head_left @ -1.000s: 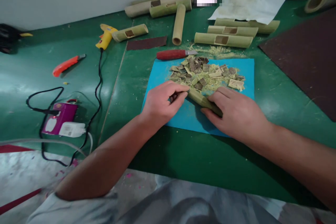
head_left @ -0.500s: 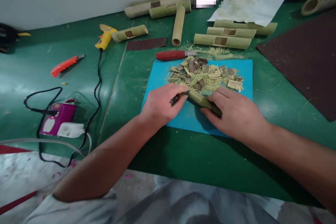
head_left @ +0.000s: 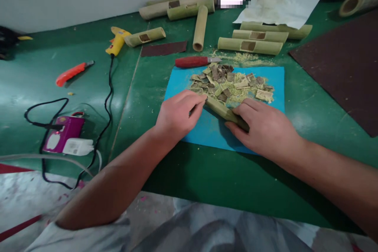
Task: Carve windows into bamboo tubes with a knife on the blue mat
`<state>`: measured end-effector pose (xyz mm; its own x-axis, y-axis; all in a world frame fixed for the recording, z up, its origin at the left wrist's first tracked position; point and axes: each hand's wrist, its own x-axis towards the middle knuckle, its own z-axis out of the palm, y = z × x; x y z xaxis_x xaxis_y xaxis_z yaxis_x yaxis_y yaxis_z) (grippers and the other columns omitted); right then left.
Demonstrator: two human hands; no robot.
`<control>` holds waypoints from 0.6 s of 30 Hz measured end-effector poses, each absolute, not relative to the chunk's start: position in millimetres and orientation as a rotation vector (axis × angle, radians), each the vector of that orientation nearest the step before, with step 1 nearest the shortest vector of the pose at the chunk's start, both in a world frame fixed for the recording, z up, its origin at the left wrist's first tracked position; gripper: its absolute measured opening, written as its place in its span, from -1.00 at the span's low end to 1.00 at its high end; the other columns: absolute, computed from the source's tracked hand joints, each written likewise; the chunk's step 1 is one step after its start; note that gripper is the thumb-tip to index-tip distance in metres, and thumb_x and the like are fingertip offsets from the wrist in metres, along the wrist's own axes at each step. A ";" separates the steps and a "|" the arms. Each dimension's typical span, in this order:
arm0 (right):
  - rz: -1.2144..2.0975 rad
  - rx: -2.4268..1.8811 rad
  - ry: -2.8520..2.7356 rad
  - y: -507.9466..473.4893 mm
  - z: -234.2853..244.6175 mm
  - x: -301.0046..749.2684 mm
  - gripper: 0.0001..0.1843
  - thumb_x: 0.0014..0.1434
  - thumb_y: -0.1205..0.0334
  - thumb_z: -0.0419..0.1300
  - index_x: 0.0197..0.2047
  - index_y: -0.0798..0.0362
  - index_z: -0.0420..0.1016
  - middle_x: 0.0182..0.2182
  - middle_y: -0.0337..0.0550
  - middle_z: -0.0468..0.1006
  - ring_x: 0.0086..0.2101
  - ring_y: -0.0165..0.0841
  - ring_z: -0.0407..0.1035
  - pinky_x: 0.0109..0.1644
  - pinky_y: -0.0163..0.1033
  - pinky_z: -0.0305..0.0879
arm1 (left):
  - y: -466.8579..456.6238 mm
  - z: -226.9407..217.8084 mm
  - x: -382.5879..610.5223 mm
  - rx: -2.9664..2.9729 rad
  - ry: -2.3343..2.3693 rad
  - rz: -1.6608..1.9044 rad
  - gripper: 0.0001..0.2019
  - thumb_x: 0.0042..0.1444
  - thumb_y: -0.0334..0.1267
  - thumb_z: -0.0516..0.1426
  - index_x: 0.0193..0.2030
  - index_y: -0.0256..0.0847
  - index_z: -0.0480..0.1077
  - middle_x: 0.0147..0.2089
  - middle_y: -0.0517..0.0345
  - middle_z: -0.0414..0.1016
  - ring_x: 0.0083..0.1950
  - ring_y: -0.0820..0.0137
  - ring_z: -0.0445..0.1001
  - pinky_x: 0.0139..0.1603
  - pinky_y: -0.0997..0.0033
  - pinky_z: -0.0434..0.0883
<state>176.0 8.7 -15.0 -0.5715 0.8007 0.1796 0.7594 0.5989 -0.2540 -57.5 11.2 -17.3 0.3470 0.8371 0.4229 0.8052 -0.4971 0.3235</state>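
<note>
A short green bamboo tube (head_left: 220, 111) lies slantwise over the blue sheet (head_left: 203, 136). My right hand (head_left: 262, 128) is closed around its near right end, thumb below and fingers on top. At the tube's far left end, the fingers of my left hand (head_left: 177, 114) are pinched together. What they hold is mostly hidden. Just beyond the tube, a pile of bamboo chips and shavings (head_left: 227, 86) covers the upper part of the sheet. Along the sheet's far edge rests a red-handled knife (head_left: 193, 62), its blade pointing right.
Several bamboo tubes with cut openings (head_left: 249, 46) lie farther back. To the left are a yellow glue gun (head_left: 116, 41), an orange utility knife (head_left: 71, 74) and a purple power strip (head_left: 66, 130) with cords. Dark brown sheets (head_left: 342, 67) and a white paper (head_left: 280, 2) are at right.
My left hand has shifted slightly left and up, out to the tube's end. The dark piece between its fingers is now mostly hidden. My right hand keeps its grip on the bamboo tube.
</note>
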 end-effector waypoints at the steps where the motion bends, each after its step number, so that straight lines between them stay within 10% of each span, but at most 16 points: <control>1: 0.216 -1.279 -2.551 8.6 -15.2 175.8 -0.82 0.28 0.13 0.20 -0.30 0.06 0.47 -0.35 -0.09 0.50 -0.32 -0.26 0.40 -0.34 -0.21 0.13 | 11.0 -17.9 -56.9 2.540 1.550 0.855 -0.80 0.37 -0.29 0.11 -0.11 -0.17 0.59 -0.16 0.08 0.68 -0.11 0.35 0.64 -0.04 0.41 0.55; 18: 0.271 -1.333 -2.521 9.9 -14.4 173.7 -0.82 0.26 0.14 0.21 -0.32 0.05 0.45 -0.36 -0.10 0.50 -0.34 -0.28 0.38 -0.35 -0.22 0.11 | 14.5 -23.3 -55.6 2.584 1.437 0.890 -0.81 0.37 -0.30 0.09 -0.16 -0.19 0.56 -0.17 0.07 0.66 -0.13 0.35 0.62 -0.06 0.41 0.53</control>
<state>173.7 9.9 -14.4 -0.5369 0.8293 0.1546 0.7776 0.5576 -0.2906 -55.6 14.5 -23.3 0.4010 0.7940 0.4569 0.7627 -0.5656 0.3135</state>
